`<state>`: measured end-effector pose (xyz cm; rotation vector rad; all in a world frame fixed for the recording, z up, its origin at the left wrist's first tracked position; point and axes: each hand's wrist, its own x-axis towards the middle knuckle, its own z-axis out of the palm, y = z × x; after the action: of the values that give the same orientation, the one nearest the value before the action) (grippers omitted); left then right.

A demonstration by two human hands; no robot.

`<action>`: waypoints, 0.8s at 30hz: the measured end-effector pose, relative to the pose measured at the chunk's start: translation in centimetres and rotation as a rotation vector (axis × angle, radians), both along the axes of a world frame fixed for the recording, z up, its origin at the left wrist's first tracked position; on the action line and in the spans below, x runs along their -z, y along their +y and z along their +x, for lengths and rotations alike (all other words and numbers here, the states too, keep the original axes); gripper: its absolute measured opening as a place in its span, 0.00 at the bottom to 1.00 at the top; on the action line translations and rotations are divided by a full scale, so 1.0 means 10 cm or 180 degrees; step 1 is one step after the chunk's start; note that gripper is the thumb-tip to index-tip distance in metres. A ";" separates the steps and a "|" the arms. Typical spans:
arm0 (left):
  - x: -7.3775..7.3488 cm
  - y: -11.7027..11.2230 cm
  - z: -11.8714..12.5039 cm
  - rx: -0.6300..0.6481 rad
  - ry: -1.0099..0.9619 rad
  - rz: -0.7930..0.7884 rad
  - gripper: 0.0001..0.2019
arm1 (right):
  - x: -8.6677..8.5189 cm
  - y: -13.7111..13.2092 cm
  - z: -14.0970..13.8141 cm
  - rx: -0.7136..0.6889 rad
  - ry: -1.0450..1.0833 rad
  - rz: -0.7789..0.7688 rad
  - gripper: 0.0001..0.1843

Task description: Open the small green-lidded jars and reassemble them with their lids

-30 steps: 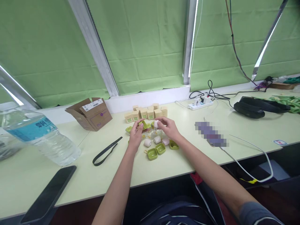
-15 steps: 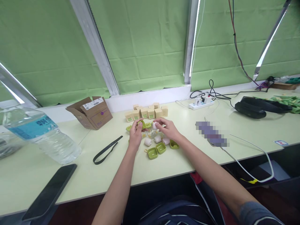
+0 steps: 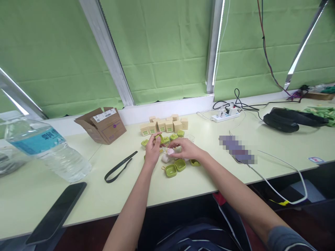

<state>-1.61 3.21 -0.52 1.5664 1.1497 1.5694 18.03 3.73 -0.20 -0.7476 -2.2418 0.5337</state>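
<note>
My left hand [image 3: 152, 150] is closed on a small green case [image 3: 158, 137], partly covered by the fingers. Between the fingertips of my right hand [image 3: 186, 147] is a small pale pink rounded piece [image 3: 170, 151], just above the pile. An open green case [image 3: 171, 170] with two square halves and a loop lies in front of the hands. Under my right wrist another green case [image 3: 195, 162] shows in part. A whitish piece [image 3: 165, 158] lies between the hands. More green cases [image 3: 144, 143] and clear bits sit behind, partly hidden.
Several small beige boxes [image 3: 161, 126] stand beyond the hands. To the left are an open cardboard box [image 3: 104, 127], a black strap [image 3: 117, 169], a water bottle [image 3: 47, 148] and a dark phone [image 3: 57, 212]. A power strip [image 3: 225, 116] and a black pouch [image 3: 281, 121] lie right.
My right hand has moved down and toward me, and a pale pink piece is now between its fingertips lower over the pile. My left hand stays in place with the green case.
</note>
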 end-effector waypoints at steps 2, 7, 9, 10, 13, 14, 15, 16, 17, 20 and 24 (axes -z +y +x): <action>0.00 -0.01 0.00 0.0008 0.0013 -0.0001 0.21 | -0.01 -0.02 0.00 -0.0120 -0.0033 -0.0040 0.15; -0.02 -0.02 0.02 -0.0001 0.0037 -0.0011 0.20 | -0.02 -0.05 -0.01 -0.0242 -0.0057 -0.0043 0.14; -0.02 -0.02 0.02 0.0007 0.0032 -0.0005 0.21 | -0.01 -0.05 -0.03 -0.0205 -0.0015 -0.0041 0.14; -0.02 -0.01 0.02 0.0011 0.0030 0.0003 0.21 | -0.01 -0.04 -0.04 -0.0177 0.0026 -0.0032 0.14; -0.01 0.00 0.00 0.0022 0.0032 0.0032 0.21 | 0.01 -0.02 -0.07 -0.0096 0.0139 0.0074 0.15; 0.00 0.00 0.00 0.0021 0.0037 0.0040 0.21 | 0.02 -0.02 -0.07 -0.0076 0.0147 0.0131 0.15; 0.00 0.00 0.00 0.0020 0.0043 0.0049 0.21 | 0.02 -0.01 -0.07 -0.0060 0.0139 0.0183 0.15; 0.01 0.00 0.00 0.0018 0.0050 0.0058 0.21 | 0.02 -0.01 -0.07 -0.0050 0.0123 0.0220 0.15; 0.01 0.00 0.00 0.0009 0.0061 0.0066 0.21 | 0.02 -0.01 -0.07 -0.0047 0.0104 0.0237 0.16; 0.01 0.00 0.00 -0.0047 0.0088 0.0086 0.20 | 0.03 -0.01 -0.08 -0.0051 0.0081 0.0229 0.16; -0.01 -0.02 0.00 -0.0126 0.0089 0.0124 0.19 | 0.03 0.02 -0.16 -0.0016 0.0047 0.0219 0.16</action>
<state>-1.66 3.01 -0.39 1.6045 1.1785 1.6092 16.40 3.94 -0.48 -0.7011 -2.2372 0.4606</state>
